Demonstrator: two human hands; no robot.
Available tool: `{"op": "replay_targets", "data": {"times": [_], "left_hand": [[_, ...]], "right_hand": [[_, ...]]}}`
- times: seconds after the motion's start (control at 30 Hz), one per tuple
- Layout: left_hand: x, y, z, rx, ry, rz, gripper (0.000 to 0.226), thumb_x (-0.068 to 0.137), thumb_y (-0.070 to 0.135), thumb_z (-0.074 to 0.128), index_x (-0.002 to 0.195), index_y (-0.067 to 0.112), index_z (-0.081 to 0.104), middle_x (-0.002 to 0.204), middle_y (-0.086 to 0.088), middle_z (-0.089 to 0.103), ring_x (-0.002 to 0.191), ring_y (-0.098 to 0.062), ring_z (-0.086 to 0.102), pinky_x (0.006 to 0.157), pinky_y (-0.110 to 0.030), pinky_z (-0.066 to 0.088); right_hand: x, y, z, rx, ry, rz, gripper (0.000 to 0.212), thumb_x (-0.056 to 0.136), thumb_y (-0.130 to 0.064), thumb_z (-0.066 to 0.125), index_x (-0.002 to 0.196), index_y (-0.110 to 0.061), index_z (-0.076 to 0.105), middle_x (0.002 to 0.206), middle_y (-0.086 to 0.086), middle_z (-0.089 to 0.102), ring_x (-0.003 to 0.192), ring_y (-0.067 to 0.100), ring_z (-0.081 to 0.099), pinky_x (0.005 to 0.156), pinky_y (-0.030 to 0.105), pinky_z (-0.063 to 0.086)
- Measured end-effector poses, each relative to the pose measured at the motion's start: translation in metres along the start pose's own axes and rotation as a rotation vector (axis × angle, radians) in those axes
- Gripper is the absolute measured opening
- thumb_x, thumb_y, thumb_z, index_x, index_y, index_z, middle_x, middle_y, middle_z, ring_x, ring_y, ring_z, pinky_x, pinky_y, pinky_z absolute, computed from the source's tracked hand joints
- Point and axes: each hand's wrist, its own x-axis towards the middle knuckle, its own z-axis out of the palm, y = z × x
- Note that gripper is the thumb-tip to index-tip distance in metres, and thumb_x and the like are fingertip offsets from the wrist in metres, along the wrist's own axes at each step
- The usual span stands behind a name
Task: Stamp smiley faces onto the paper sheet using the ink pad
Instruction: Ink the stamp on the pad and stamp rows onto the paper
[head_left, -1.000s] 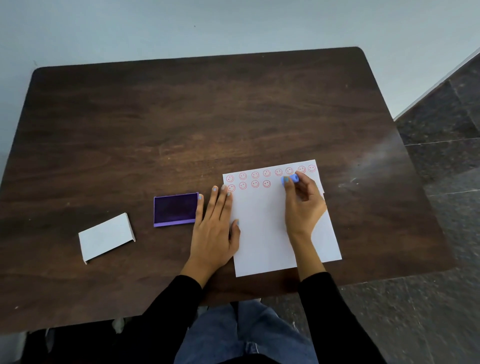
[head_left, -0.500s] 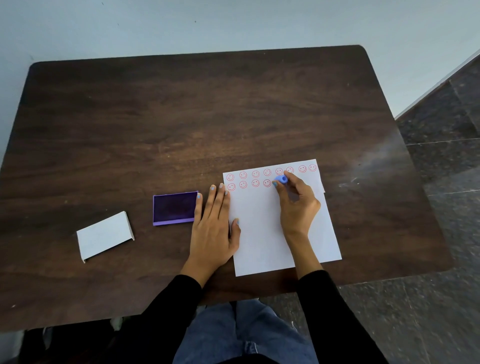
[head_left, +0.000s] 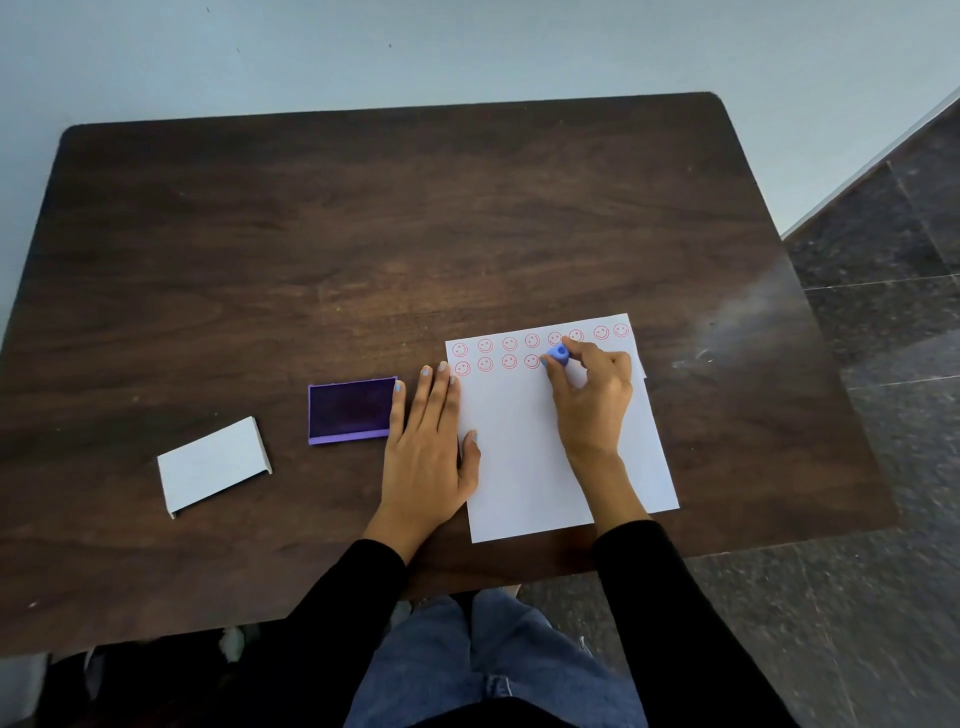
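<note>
A white paper sheet (head_left: 524, 467) lies near the table's front edge, with a full row of red smiley faces (head_left: 509, 344) along its top and a shorter second row below. My right hand (head_left: 592, 400) pinches a small blue stamp (head_left: 558, 354), pressed down on the sheet at the right end of the second row. My left hand (head_left: 428, 447) lies flat, fingers apart, on the sheet's left edge. The open purple ink pad (head_left: 351, 409) sits just left of that hand.
The ink pad's white lid (head_left: 213, 465) lies on the dark wooden table (head_left: 363, 234) further left. A second sheet's corner peeks out to the right of the paper. Stone floor shows to the right of the table.
My right hand moved the blue stamp left along the second row, from under the right end of the top row to beside the last printed face. My left hand stayed put.
</note>
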Motion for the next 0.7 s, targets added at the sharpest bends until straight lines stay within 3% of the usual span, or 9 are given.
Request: {"op": "replay_targets", "data": {"times": [0.13,0.27,0.37,0.5,0.6,0.7], "left_hand": [[0.0,0.0006,-0.0011,0.007,0.0,-0.001,0.063,0.091,0.039,0.036,0.145,0.007,0.03,0.154,-0.01,0.027,0.145,-0.025,0.019,0.117,-0.043,-0.004],[0.0001,0.0008,-0.0022,0.013,-0.005,0.004,0.064,0.091,0.039,0.033,0.145,0.006,0.028,0.155,-0.01,0.026,0.145,-0.025,0.018,0.118,-0.043,-0.005],[-0.0008,0.0002,-0.0013,0.016,-0.002,0.006,0.064,0.092,0.04,0.032,0.146,0.007,0.026,0.156,-0.01,0.024,0.146,-0.025,0.016,0.118,-0.042,-0.007],[-0.0009,-0.0007,-0.0006,0.016,0.003,0.01,0.063,0.092,0.039,0.032,0.146,0.006,0.027,0.155,-0.01,0.025,0.145,-0.025,0.017,0.118,-0.042,-0.005],[-0.0016,-0.0004,-0.0003,0.011,0.008,0.015,0.063,0.092,0.039,0.034,0.145,0.006,0.028,0.155,-0.011,0.026,0.145,-0.025,0.019,0.118,-0.043,-0.004],[-0.0016,0.0001,-0.0005,0.01,0.02,0.013,0.063,0.092,0.038,0.036,0.144,0.005,0.03,0.154,-0.013,0.027,0.144,-0.027,0.02,0.118,-0.043,-0.002]], "right_hand": [[0.0061,-0.002,0.0005,0.073,-0.011,0.204,0.031,0.075,-0.026,0.077,0.104,-0.016,0.069,0.106,0.007,0.068,0.086,0.015,0.056,0.067,0.012,0.039],[0.0047,-0.0045,0.0006,-0.082,0.04,0.099,0.03,0.075,-0.031,0.077,0.1,-0.016,0.07,0.1,0.008,0.067,0.086,0.013,0.046,0.069,0.022,0.037],[0.0056,-0.0059,0.0008,-0.108,0.076,0.132,0.031,0.074,-0.033,0.077,0.1,-0.017,0.07,0.099,0.008,0.069,0.083,0.009,0.041,0.075,0.027,0.038],[0.0021,-0.0088,0.0007,-0.223,0.099,0.024,0.031,0.076,-0.034,0.075,0.099,-0.014,0.07,0.097,0.008,0.072,0.083,0.019,0.052,0.078,0.026,0.029],[0.0025,-0.0068,0.0002,-0.216,0.089,0.059,0.031,0.076,-0.037,0.074,0.1,-0.018,0.07,0.099,0.005,0.072,0.084,0.019,0.054,0.078,0.026,0.025],[0.0028,-0.0053,-0.0006,-0.241,0.099,-0.005,0.029,0.074,-0.035,0.076,0.095,-0.015,0.071,0.093,0.007,0.074,0.079,0.022,0.056,0.076,0.031,0.03]]}}
